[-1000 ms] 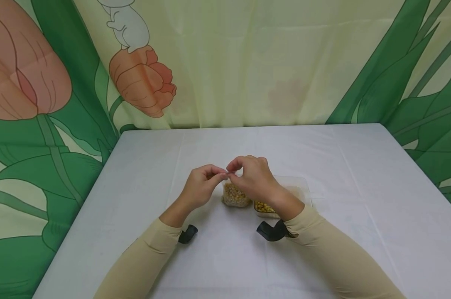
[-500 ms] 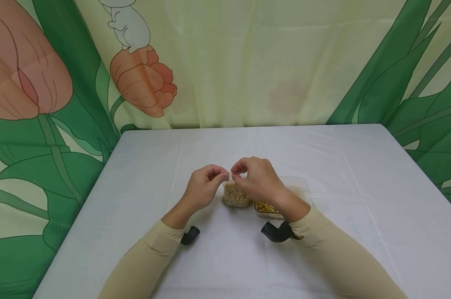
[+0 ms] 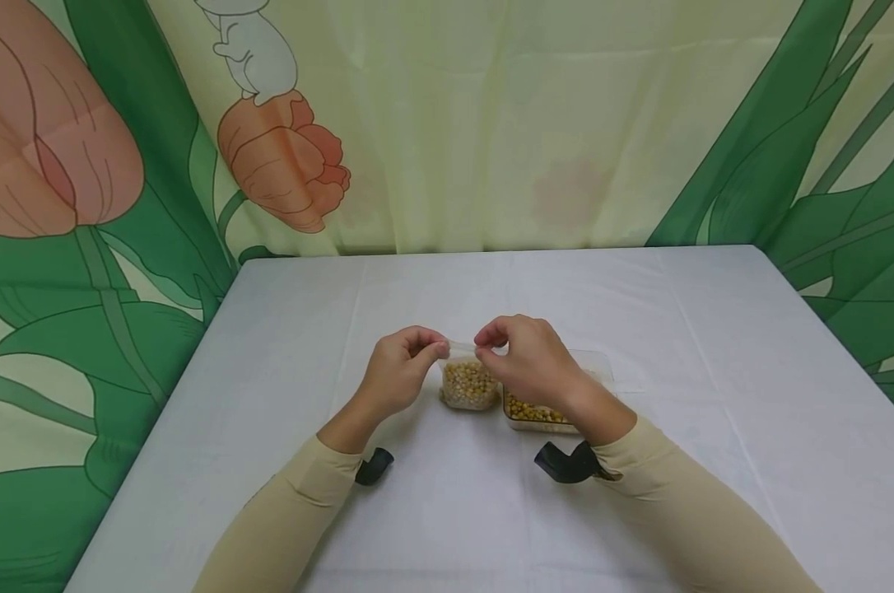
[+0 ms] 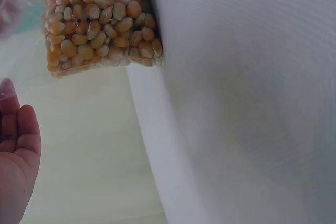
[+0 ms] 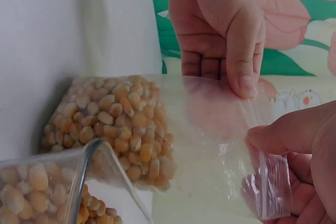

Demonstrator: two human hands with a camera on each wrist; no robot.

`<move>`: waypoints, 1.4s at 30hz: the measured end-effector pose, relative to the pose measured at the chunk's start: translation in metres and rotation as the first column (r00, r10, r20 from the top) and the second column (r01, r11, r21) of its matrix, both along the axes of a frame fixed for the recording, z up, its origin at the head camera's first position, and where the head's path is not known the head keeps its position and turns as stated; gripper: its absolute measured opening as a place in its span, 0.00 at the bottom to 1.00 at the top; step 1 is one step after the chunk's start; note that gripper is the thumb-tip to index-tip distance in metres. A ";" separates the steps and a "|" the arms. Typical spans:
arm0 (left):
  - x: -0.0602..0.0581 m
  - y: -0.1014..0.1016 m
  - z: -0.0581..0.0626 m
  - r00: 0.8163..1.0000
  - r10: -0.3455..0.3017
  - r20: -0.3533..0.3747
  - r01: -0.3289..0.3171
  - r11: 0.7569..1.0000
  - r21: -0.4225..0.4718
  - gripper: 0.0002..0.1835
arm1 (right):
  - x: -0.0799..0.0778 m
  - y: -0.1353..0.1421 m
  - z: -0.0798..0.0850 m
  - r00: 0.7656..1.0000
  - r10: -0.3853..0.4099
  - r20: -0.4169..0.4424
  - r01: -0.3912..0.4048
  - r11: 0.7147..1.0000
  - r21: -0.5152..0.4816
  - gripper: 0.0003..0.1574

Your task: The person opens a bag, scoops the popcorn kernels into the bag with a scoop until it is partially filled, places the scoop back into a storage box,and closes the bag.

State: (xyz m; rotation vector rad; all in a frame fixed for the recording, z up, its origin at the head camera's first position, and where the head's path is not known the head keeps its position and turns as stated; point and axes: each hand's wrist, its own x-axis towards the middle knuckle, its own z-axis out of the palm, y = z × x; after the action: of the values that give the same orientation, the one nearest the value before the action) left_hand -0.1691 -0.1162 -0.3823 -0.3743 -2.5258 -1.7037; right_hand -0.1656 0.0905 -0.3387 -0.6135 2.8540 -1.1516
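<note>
A clear zip bag partly filled with corn kernels stands upright on the table in the head view. My left hand pinches the left end of its top edge between thumb and fingers. With thumb and fingertips, my right hand pinches the zip strip near the right end. In the right wrist view, the upper part of the bag is slack and see-through. Corn kernels fill its lower part in the left wrist view. A clear container of corn kernels sits to the right, partly hidden under the right hand.
A white cloth covers the table. Behind it hangs a curtain printed with tulips and leaves. The container's wall stands close beside the bag's right side.
My right hand has slid to the right along the bag's top edge, away from the left hand, showing more of the bag and container. The left hand stays nearly still.
</note>
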 end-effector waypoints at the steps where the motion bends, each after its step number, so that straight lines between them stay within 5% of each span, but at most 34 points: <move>1: 0.000 0.000 0.000 1.000 0.005 0.004 -0.005 1.000 0.001 0.06 | 0.000 0.001 0.000 1.000 -0.003 0.009 0.003 1.000 0.002 0.08; 42: 0.002 -0.005 -0.004 1.000 0.020 0.008 -0.020 0.999 0.041 0.05 | 0.008 0.039 -0.005 1.000 -0.002 0.014 0.003 0.999 -0.048 0.06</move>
State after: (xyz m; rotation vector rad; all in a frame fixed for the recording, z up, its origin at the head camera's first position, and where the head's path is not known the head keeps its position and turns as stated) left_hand -0.1668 -0.1208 -0.3867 -0.3394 -2.4872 -1.7498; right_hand -0.1573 0.1292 -0.3437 -0.6022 2.8243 -1.2231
